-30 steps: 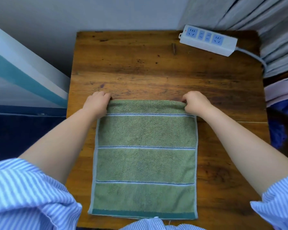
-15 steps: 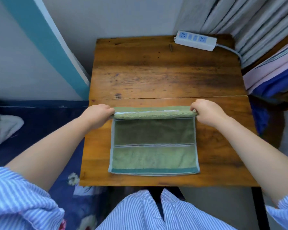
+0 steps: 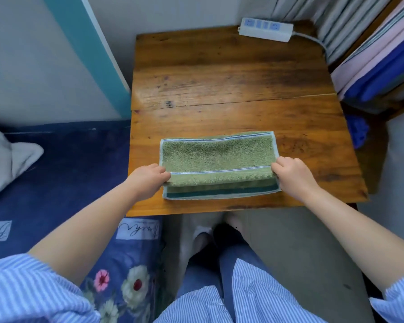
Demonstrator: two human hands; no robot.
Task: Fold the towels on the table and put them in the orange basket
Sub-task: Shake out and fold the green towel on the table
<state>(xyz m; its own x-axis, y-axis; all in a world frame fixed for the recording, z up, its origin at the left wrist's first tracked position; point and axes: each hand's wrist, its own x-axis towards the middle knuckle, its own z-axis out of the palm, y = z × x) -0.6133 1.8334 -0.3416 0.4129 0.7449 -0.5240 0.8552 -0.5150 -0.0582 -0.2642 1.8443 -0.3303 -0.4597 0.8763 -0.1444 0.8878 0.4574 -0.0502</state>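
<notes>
Both hands pulled the far edge toward the near side since a second ago. Left hand [image 3: 147, 180] pinches the folded green towel [image 3: 217, 157] near the worktop [image 3: 231, 78] front edge; right hand [image 3: 292, 177] pinches too, fingertips hidden underneath.

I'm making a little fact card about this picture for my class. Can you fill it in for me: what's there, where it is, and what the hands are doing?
towel: green towel, striped, folded over, lying near the front edge of the table
table: wooden table
left hand: left hand pinches the towel's left end at the folded edge
right hand: right hand pinches the towel's right end
also on table: white power strip at the far right corner
orange basket: not in view
fold: top layer stops short of the dark green border
</notes>
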